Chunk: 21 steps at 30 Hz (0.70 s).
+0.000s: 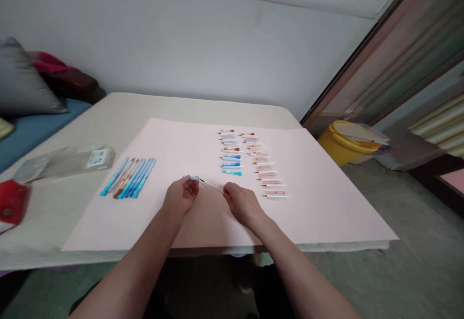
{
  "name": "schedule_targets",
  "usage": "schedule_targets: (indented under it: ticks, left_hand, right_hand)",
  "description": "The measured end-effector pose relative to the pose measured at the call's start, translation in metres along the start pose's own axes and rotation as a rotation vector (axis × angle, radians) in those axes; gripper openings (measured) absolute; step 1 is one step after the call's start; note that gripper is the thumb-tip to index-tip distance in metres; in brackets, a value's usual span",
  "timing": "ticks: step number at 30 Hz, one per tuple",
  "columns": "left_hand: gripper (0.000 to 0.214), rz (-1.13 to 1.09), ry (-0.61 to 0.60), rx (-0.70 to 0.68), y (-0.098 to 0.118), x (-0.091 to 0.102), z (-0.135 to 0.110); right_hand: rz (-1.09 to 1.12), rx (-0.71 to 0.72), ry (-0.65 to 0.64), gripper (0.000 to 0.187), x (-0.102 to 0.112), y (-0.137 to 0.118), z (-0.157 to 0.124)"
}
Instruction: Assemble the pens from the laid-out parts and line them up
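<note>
My left hand (180, 196) is closed around a pale blue pen barrel (194, 178) just above the pink sheet (326, 203). My right hand (242, 204) pinches the other end of a thin white refill (212, 186) that runs from the barrel to its fingers. Beyond my hands lie two columns of small pen parts: blue and brown pieces (231, 152) on the left, pinkish pieces with white refills (266, 171) on the right. A bundle of whole blue and brown pens (128, 178) lies on the sheet's left part.
The pink sheet covers a low beige table (108, 111). A clear plastic bag with a white box (65, 162) and a red object (10, 203) lie at the left. A yellow bucket (344, 142) stands on the floor at the right. Cushions (25, 87) are at the far left.
</note>
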<state>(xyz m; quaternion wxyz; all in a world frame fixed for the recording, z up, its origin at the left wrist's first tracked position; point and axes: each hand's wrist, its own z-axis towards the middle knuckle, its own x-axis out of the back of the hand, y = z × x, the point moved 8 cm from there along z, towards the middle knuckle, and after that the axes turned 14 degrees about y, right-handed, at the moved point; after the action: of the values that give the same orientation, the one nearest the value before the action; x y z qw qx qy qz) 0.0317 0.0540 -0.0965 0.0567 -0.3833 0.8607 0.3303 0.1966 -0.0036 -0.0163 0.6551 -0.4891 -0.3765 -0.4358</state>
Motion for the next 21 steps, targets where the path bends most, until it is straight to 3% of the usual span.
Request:
schedule_targets:
  ticks: [10,17,21]
  left_hand:
    - [0.008,0.021,-0.025,-0.081,0.004,-0.004,-0.009]
    - [0.007,0.157,-0.117,-0.286,0.003,-0.012,-0.023]
    - [0.008,0.163,-0.121,-0.295,0.002,-0.013,-0.026]
  right_hand:
    - [-0.030,0.006,-0.015,0.010,0.005,-0.002,0.000]
    - [-0.022,0.002,-0.018,0.011,0.003,-0.001,-0.001]
    - [0.023,-0.009,0.019,0.010,0.002,0.000,-0.001]
